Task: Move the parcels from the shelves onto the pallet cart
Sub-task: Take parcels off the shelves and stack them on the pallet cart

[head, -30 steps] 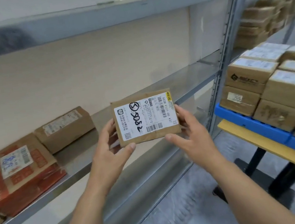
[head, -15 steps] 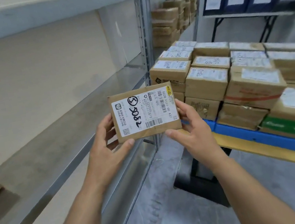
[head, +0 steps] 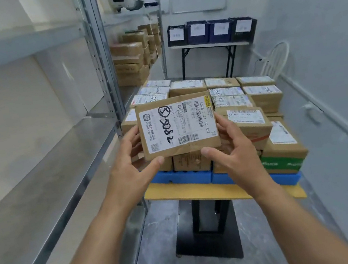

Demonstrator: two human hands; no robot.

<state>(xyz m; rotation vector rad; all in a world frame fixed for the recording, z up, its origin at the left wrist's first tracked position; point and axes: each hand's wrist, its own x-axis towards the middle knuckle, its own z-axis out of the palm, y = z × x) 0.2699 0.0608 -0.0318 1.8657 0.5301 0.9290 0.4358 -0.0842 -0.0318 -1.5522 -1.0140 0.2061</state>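
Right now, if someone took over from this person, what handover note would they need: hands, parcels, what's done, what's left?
Left hand: grips the left edge of the labelled parcel, thumb at its lower edge.
Right hand: grips the right edge the same way.
Parcel: held in the air, label towards the camera, in front of the pallet cart, not yet set down.
Done: many stacked parcels already on the cart.
Left: place this one on the stack; more boxes sit in the far shelf bay.
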